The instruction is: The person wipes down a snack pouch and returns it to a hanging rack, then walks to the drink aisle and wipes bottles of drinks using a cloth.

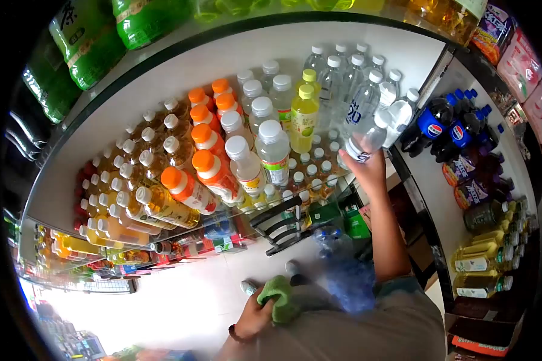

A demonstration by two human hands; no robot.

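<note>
My right hand [367, 171] is wrapped round a clear water bottle [370, 139] with a white cap, held tilted at the right end of the shelf. Behind it stand several more clear bottles [332, 81] in rows. Yellow-capped bottles [305, 118] are to their left, then large white-capped bottles [273, 151] and orange-capped bottles [211, 174]. Low down, near my body, my left hand [256, 314] has its fingers closed on a green cloth [278, 299].
A side shelf [424, 198] on the right holds cola bottles [430, 125] and yellow drinks [473, 263]. Green bottles [87, 54] stand on the shelf above. Wrapped bottles in blue plastic [346, 283] are on the floor beside my feet. A black rack [278, 225] is below the shelf edge.
</note>
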